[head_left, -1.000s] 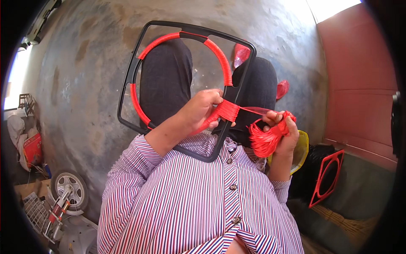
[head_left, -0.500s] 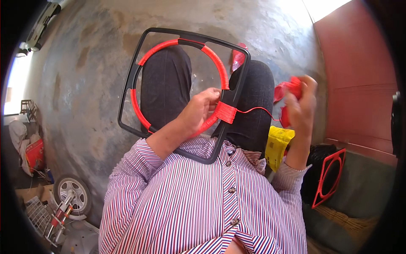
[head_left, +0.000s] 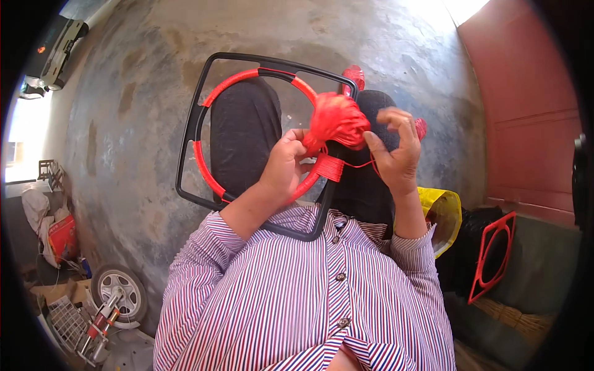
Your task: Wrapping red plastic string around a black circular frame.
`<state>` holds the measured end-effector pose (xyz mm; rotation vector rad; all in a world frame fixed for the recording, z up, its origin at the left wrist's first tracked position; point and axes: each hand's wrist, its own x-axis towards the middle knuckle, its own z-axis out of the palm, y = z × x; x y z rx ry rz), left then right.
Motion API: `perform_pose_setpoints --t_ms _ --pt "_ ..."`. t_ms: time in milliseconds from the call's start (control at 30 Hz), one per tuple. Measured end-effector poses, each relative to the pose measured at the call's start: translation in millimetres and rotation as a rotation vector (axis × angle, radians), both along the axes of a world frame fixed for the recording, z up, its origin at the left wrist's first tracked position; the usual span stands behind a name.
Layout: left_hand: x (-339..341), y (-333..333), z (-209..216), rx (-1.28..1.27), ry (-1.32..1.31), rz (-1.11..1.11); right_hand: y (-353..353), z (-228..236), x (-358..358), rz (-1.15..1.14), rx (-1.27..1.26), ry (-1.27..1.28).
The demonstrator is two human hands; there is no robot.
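A black rectangular frame (head_left: 182, 157) with an inner ring, partly wrapped in red cord (head_left: 206, 170), rests over my thighs. My left hand (head_left: 283, 162) is closed at the ring's right side, its thumb against a loose bundle of red cord (head_left: 337, 120) that covers that part of the ring. Just right of the bundle, my right hand (head_left: 396, 151) has its fingers curled but apart, slightly blurred, its thumb tip close to the bundle's edge. Tight red windings (head_left: 329, 167) join the ring to the frame bar, and a strand runs from them toward my right hand.
A yellow bag (head_left: 447, 213) stands by my right hip, near a red frame (head_left: 492, 256) leaning on something black. My red shoes (head_left: 354, 75) show beyond my knees. A small wheel (head_left: 119, 294) and metal parts lie at the lower left; a red door (head_left: 526, 111) rises at right.
My right hand has brought the red cord bundle from the far right to the ring beside my left hand, and its fingers have loosened. The frame has shifted slightly.
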<state>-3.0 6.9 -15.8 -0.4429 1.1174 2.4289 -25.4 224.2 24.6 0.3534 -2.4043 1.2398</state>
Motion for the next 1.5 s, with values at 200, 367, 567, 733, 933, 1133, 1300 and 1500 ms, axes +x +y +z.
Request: perform_pose_setpoints --t_ms 200,367,567,733,933,1133,1300,1500 --pt "-0.6 10.1 13.3 -0.002 -0.065 -0.068 -3.4 -23.8 23.0 0.185 0.551 -0.086" --pt "-1.1 6.5 -8.9 0.168 -0.093 -0.112 -17.6 -18.7 24.7 0.171 0.559 -0.179" --pt "-2.1 8.2 0.7 0.236 -0.155 -0.164 -18.8 -20.0 29.9 0.118 0.095 -0.191" --pt "-2.8 2.9 -9.0 0.25 -0.153 -0.202 29.2 -29.9 33.8 0.114 -0.557 -0.392" --pt "-5.4 3.6 -16.8 0.256 -0.088 -0.226 101.7 -34.0 50.3 0.537 -1.233 -0.422" --pt "0.7 4.5 6.8 0.278 -0.069 -0.16 150.9 1.4 66.1 0.502 -1.474 -0.088" --pt "-2.4 6.8 4.4 0.248 -0.012 -0.183 131.2 4.8 66.1 0.52 -1.382 -0.264" --pt "0.6 -0.4 3.1 0.222 0.014 -0.218 16.3 1.0 61.1 0.271 -0.75 -0.897"
